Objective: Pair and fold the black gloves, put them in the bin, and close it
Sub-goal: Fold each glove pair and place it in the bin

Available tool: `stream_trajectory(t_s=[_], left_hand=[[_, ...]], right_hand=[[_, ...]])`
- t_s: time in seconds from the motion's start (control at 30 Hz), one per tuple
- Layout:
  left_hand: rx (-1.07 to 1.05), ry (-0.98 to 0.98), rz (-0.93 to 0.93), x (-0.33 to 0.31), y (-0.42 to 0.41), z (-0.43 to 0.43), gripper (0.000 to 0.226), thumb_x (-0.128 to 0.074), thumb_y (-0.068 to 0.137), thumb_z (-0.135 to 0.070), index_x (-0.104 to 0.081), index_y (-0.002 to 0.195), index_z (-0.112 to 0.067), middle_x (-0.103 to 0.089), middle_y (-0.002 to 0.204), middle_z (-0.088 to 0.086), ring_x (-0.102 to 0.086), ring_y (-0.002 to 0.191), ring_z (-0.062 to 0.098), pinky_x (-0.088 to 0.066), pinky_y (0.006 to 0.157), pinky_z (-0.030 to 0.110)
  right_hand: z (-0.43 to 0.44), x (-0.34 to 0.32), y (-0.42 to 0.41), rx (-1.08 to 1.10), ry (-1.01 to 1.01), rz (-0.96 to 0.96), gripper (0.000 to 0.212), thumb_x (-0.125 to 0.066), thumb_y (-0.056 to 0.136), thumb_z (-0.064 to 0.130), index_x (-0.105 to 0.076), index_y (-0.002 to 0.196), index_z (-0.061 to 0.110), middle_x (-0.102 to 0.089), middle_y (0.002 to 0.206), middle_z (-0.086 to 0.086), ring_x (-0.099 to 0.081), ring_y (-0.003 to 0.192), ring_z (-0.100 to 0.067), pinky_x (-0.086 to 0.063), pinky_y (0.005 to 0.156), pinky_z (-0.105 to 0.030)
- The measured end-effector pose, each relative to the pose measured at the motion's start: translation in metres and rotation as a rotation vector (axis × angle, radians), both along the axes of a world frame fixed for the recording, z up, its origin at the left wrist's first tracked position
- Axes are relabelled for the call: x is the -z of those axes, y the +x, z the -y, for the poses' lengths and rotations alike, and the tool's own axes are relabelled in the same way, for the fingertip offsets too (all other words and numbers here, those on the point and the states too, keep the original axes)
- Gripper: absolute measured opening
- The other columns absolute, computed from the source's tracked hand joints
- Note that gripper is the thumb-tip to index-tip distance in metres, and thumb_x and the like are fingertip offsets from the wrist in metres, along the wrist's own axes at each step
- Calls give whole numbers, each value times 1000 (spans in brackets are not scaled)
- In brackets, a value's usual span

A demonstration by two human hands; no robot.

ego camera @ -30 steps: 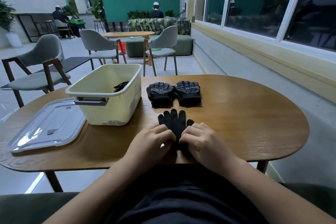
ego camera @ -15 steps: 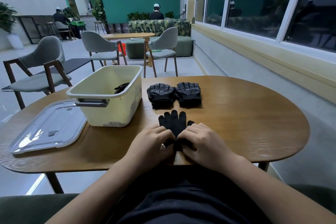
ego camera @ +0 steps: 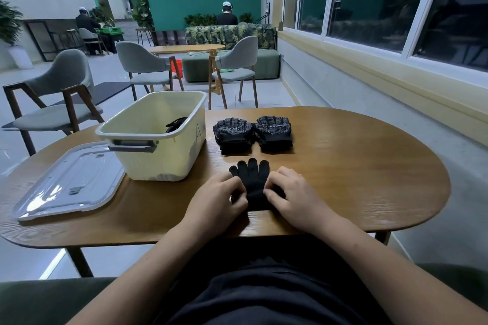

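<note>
Plain black knit gloves [ego camera: 253, 179] lie stacked flat near the table's front edge, fingers pointing away from me. My left hand [ego camera: 217, 199] pinches their left edge with curled fingers, and my right hand [ego camera: 291, 196] pinches the right edge. Two dotted black gloves [ego camera: 233, 134] [ego camera: 274, 131] lie side by side farther back. A cream bin [ego camera: 155, 137] stands open at the left, with something black [ego camera: 176, 123] inside it. Its clear lid [ego camera: 70, 181] lies flat on the table, left of the bin.
The oval wooden table [ego camera: 356, 171] holds all of this. Grey chairs [ego camera: 56, 103] and another table [ego camera: 187, 48] stand beyond it. Two people sit far back. A window wall runs along the right.
Both hands have shifted slightly along the plain gloves' edges, and their cuff end now shows between the hands. The dotted gloves, bin and lid have not moved.
</note>
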State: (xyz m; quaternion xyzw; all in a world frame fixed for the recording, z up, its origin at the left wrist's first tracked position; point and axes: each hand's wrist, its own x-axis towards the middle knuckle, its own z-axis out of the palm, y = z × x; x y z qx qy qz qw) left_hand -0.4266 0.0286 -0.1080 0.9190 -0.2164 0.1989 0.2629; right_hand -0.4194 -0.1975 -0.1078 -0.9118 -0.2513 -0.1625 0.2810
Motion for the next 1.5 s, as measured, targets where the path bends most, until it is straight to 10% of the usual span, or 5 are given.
stream_trajectory(t_s=[0.37,1.0,1.5], left_hand=[[112,72,211,-4,-7,-1,7,-69,92,-17,-70,99,-20,-66,89,-7,-59,82,17,-44,71,28],[41,72,157,-1,-7,-1,15,-61,91,-34,-65,100,-22,-69,89,-12,-56,86,14,-49,73,32],[71,26,146,-2,-5,-4,10,-74,96,-20,-68,102,-25,-59,99,-14,-46,94,9,-47,77,29]], right_hand=[[-5,1,-5,-141,-123,309,14,-62,91,2,-67,96,13,-59,96,-4,-55,89,-27,-49,80,-44],[-5,1,-9,-38,-71,144,16,-54,98,37,-64,98,24,-63,90,9,-49,89,-13,-45,85,-39],[-2,3,-7,-94,-55,287,16,-70,92,5,-72,99,19,-59,98,3,-54,93,-22,-47,84,-36]])
